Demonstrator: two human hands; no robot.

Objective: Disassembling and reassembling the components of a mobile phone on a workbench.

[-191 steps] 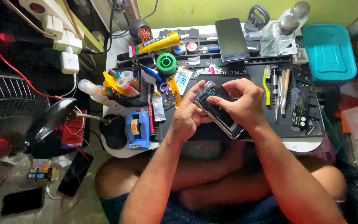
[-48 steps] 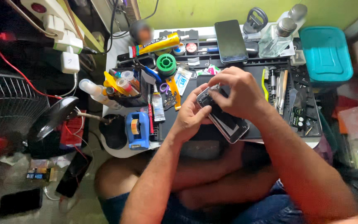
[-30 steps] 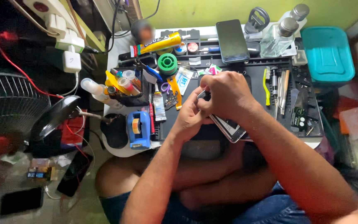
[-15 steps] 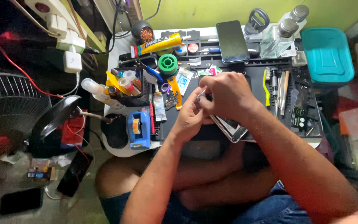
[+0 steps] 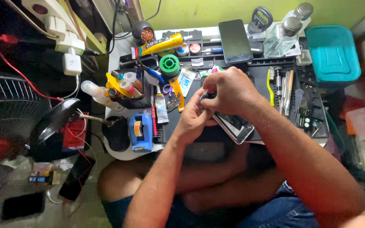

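While my right hand (image 5: pixel 230 90) curls over the top end of the phone (image 5: pixel 233 125), fingers pinched on its upper edge, my left hand (image 5: pixel 194 119) cups it from below, thumb pressed to its side, just above the counter (image 5: pixel 271 128). I judge it light, stiff and slick, its glass fragile, so the frame edges are the place to hold.

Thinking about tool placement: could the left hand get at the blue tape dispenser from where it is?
Probably yes. The blue tape dispenser stands just beside the left hand with nothing between them, but that hand is holding the phone.
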